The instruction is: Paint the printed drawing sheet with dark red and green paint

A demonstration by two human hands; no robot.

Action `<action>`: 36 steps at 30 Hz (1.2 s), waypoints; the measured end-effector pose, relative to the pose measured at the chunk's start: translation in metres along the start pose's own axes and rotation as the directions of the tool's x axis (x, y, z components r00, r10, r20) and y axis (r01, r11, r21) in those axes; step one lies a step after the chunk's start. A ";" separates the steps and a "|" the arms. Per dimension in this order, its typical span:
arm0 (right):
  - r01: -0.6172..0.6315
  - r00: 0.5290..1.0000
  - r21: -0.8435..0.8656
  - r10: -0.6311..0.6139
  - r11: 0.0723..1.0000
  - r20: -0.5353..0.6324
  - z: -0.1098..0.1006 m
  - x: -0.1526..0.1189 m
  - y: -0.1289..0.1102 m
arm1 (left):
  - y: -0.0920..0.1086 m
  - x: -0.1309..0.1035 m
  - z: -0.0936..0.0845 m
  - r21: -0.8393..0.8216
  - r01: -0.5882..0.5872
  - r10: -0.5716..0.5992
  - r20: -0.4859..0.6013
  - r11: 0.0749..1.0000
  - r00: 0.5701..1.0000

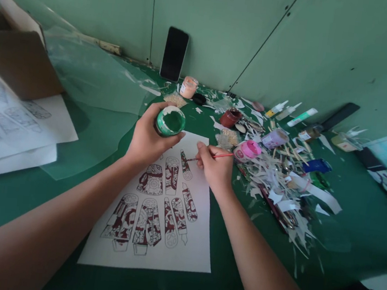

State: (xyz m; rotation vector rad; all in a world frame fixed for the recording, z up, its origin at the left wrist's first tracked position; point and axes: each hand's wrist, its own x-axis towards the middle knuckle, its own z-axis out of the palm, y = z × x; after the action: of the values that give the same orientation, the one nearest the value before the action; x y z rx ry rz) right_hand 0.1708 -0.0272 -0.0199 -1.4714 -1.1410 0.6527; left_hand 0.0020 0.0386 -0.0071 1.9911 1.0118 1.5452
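Note:
My left hand (150, 135) is wrapped round an uncapped jar of green paint (170, 121), tilted so its mouth faces me, above the top edge of a white sheet (190, 253). Printed on the sheet are several ornate outlined shapes, many partly filled with dark red. Pinched in my right hand (215, 166) is a thin red paintbrush (223, 155). Its tip points left, at a narrow tapering shape (184, 165) near the sheet's top, which shows green and red patches. Whether the tip touches the paper I cannot tell.
Right of the sheet lies a heap of paper scraps (279, 193) with a pink paint jar (247, 149), a purple jar (275, 138) and a dark red jar (230, 117). A phone (174, 54) leans on the green wall. Clear plastic film (96, 100) and printed sheets (12, 127) lie left.

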 end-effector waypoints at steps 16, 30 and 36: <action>0.021 1.000 0.008 -0.021 1.000 0.015 -0.001 0.001 0.002 | -0.001 0.000 0.001 -0.019 -0.012 0.012 -0.017 1.000 1.000; 0.015 1.000 -0.015 -0.015 1.000 -0.004 0.000 0.000 0.003 | -0.001 0.000 0.001 -0.002 0.001 -0.001 -0.009 1.000 1.000; 0.047 0.998 0.018 -0.048 0.999 0.027 0.000 0.000 0.003 | -0.003 0.000 0.002 0.006 -0.019 0.019 -0.008 1.000 1.000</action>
State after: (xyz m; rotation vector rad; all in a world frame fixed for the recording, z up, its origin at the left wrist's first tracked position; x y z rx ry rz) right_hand 0.1723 -0.0270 -0.0227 -1.4202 -1.1851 0.6498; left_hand 0.0029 0.0407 -0.0095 2.0057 1.0046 1.5634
